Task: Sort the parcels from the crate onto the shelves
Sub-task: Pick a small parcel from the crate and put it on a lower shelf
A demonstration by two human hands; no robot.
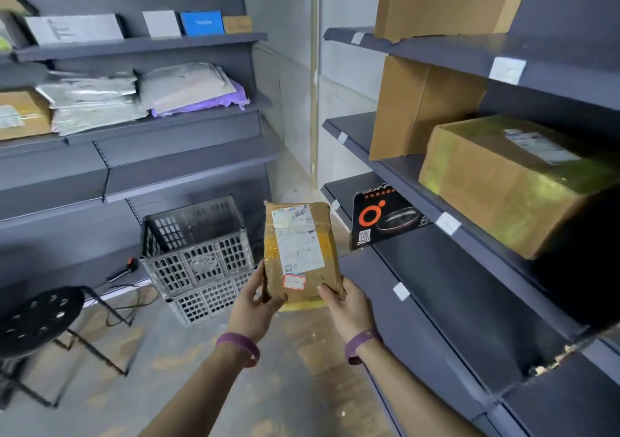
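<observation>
Parcel (299, 252), brown and taped, with a white shipping label and a small red-bordered sticker on its face, is held upright in mid-air between the two shelf units; left hand (256, 305) grips its lower left corner with fingers curled round the edge, and right hand (349, 305) clasps the lower right corner; each wrist wears a purple band. Behind and left of the parcel a grey slatted crate (198, 255) stands on the floor, its inside not visible; a black stool (37, 319) stands further left. On the right shelves (469, 302) a black printed box (382, 218) sits just beyond the parcel, with a taped cardboard box (516, 181) one level up; the left shelves (167, 154) carry silver mailer bags (94, 101) and flat boxes.
</observation>
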